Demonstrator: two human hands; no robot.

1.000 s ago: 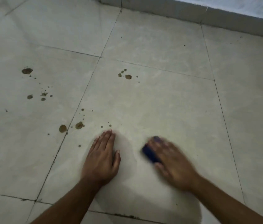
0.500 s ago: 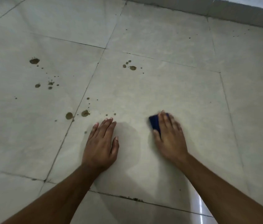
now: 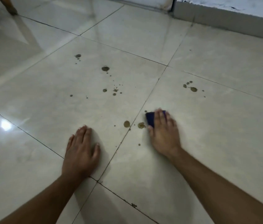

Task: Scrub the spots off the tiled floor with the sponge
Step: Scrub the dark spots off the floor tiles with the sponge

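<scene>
A dark blue sponge [image 3: 150, 118] lies on the pale tiled floor [image 3: 208, 126], mostly covered by my right hand [image 3: 164, 135]. That hand's fingers lie over the sponge's top and its thumb sits at the near left side, gripping it. Just left of the sponge is a brown spot [image 3: 141, 125], and another spot [image 3: 127, 124] lies across the grout line. My left hand [image 3: 81, 151] rests flat on the left tile, fingers straight. Farther off are more spots: a splatter cluster [image 3: 114, 91], a larger blot [image 3: 105, 68], another blot [image 3: 78, 55] and a group on the right tile [image 3: 193, 89].
A grey wall base [image 3: 224, 18] runs along the back right, meeting a door-frame bottom [image 3: 151, 4]. A brown object [image 3: 11, 8] shows at the top left corner. A bright light reflection [image 3: 6, 126] glares off the left tile.
My right hand has slid the sponge leftward, up to the spots by the grout line. My left hand has shifted left across the grout line. The view has swung left.
</scene>
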